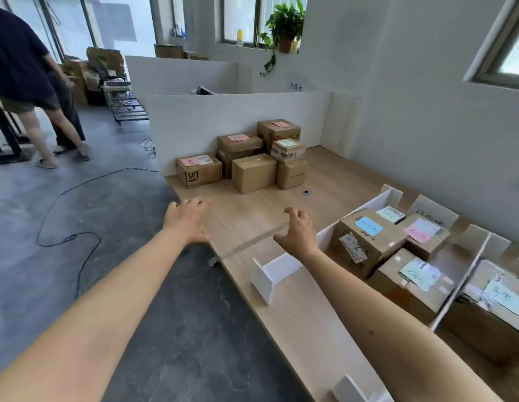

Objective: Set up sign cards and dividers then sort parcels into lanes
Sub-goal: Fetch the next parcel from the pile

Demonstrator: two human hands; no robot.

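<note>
Wood-grain counter (281, 314) borders grey floor; unsorted parcels (254, 172) are stacked at its far end; labelled parcels (368, 245) sit between white dividers (281, 266); left hand (188, 219) and right hand (296, 230) reach forward, fingers curled, flanking a faint clear strip (249, 245); cannot tell whether they grip it.

Both bare arms stretch toward twelve o'clock. The left grip (187, 220) is palm down, fingers relaxed. The right grip (297, 232) is loosely curled, holding nothing.
</note>
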